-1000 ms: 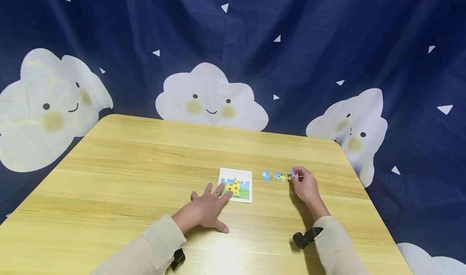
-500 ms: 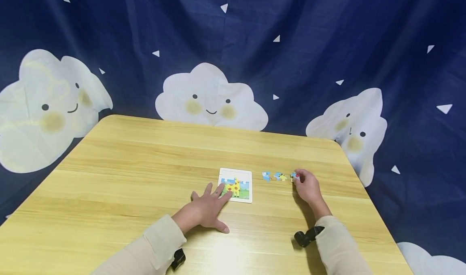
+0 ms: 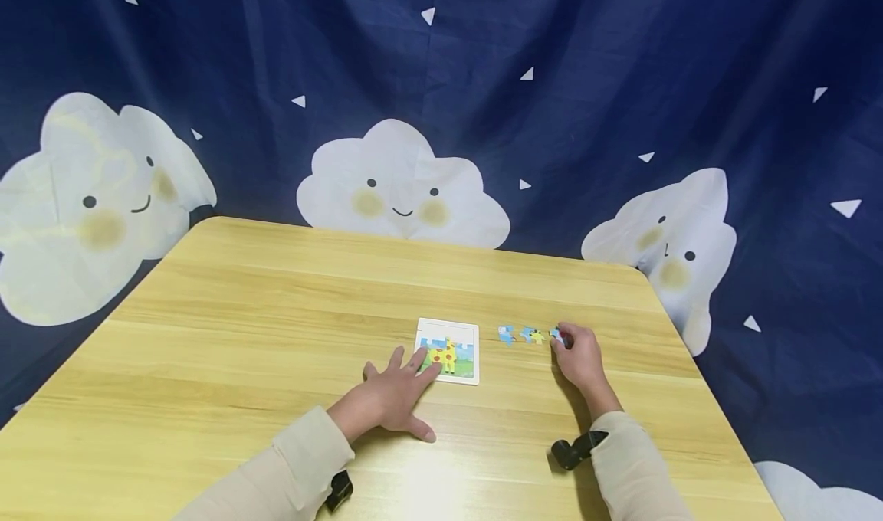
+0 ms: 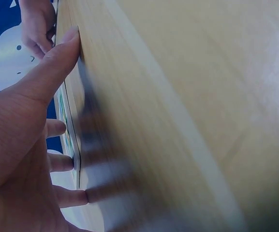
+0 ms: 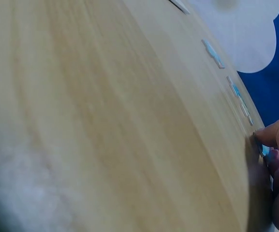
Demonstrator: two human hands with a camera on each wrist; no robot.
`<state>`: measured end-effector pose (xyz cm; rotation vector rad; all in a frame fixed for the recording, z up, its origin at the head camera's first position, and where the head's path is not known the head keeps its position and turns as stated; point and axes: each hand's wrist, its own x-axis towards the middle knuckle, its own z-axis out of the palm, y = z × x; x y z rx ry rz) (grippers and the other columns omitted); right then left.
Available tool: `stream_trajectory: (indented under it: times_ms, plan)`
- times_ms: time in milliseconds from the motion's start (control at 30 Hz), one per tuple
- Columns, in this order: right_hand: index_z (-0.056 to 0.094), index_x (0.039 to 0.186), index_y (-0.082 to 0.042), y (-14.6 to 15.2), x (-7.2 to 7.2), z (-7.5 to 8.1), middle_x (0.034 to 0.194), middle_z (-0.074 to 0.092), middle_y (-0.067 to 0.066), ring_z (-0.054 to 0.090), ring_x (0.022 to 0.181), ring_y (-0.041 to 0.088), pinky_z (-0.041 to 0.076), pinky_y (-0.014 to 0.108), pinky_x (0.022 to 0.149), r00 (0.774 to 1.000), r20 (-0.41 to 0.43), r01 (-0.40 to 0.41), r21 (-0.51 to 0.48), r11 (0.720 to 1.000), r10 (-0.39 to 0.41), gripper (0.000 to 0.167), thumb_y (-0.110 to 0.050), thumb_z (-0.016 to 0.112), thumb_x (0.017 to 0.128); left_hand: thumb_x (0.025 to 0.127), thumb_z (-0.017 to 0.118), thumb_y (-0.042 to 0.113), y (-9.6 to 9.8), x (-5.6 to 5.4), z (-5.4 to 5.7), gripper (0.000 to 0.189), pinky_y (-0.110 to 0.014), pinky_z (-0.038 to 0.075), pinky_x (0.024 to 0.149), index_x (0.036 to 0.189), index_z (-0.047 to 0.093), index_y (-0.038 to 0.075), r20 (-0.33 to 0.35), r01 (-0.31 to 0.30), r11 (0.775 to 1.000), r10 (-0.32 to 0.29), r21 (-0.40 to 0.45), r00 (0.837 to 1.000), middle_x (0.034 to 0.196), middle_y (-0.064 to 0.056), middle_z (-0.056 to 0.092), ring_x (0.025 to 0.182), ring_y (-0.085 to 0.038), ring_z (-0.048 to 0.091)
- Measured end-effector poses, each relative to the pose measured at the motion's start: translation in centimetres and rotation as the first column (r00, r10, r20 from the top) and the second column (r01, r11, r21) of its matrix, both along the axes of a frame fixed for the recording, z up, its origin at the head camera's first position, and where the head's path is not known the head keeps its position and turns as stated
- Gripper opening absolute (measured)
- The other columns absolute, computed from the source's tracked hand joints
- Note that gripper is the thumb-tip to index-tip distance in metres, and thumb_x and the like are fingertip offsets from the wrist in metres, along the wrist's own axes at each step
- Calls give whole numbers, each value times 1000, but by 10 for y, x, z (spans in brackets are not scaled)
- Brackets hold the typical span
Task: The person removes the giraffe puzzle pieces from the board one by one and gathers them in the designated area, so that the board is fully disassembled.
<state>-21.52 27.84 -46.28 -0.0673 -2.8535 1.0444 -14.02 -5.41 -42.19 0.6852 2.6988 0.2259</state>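
Pinching a blue piece (image 3: 556,335), the right hand (image 3: 579,358) now hides more of its red; left hand (image 3: 396,398) stays spread.

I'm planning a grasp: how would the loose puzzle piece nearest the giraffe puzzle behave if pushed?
The blue puzzle piece looks thin edge-on in the right wrist view, so it's probably light. Lying flat on the wood-grain table, it would likely slide rather than roll.

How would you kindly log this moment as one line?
left hand: fingers spread, touching puzzle board | right hand: holds puzzle piece | loose pieces: on table between puzzle board and right hand
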Motion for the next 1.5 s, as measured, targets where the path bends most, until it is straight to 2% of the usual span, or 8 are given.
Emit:
stream_trajectory:
  times_ms: [367,733,933,1100,1133,1333,1367,1500]
  plan:
    - [51,129,9,1,1,-1,120,48,27,49,109,39,41,50,92,1000,14,23,-12,1000,-23,39,-9,54,94,64,69,69,0,0,-1,104,-72,32,87,148,28,23,-6,2,1000,-2,1,1000,156,-10,20,139,-44,21]
    - [52,131,3,-15,0,13,126,47,25,55,108,33,47,41,85,998,4,57,-118,991,-57,39,-12,53,95,64,70,69,1,-1,-1,104,-73,32,86,148,29,22,-18,3,1000,-3,2,1000,156,-11,22,138,-45,23]
    - [51,131,1,-34,-1,18,123,49,20,54,105,30,48,36,80,1000,5,-9,-138,990,10,40,-13,56,94,64,69,69,0,-1,-2,104,-73,31,86,148,29,22,-15,4,1000,-4,3,1000,156,-11,22,138,-46,23]
    - [53,130,0,-51,-2,19,124,49,18,53,105,29,49,37,79,997,-2,-72,-135,988,72,39,-15,57,94,65,70,69,0,-1,-2,103,-73,31,87,148,29,22,-12,4,1000,-4,2,1000,156,-11,21,138,-45,23]
    - [53,129,0,-54,-2,19,125,50,18,53,105,29,46,42,86,996,-5,-84,-136,987,85,39,-15,57,94,65,69,69,1,-1,-2,103,-73,31,87,148,29,22,-12,4,1000,-4,1,1000,156,-11,21,138,-45,23]
    - [57,125,0,-75,-5,18,119,54,17,56,100,28,45,42,87,991,-32,-132,-126,983,129,36,-14,59,92,65,69,69,0,-1,-2,104,-73,31,87,148,29,22,-13,5,1000,-5,-2,1000,156,-10,21,138,-45,22]
    - [58,124,0,-78,-6,17,117,55,17,56,99,27,48,38,79,990,-38,-136,-121,983,132,35,-13,60,92,65,69,69,0,-1,-2,104,-73,31,87,148,29,22,-13,5,1000,-5,-2,1000,156,-10,21,138,-45,22]
    - [60,122,0,-90,-7,17,114,57,16,58,95,26,49,37,78,985,-45,-171,-122,978,167,33,-12,61,91,65,69,69,0,0,-2,104,-73,31,87,148,28,22,-10,4,1000,-4,-6,1000,156,-10,21,139,-45,22]
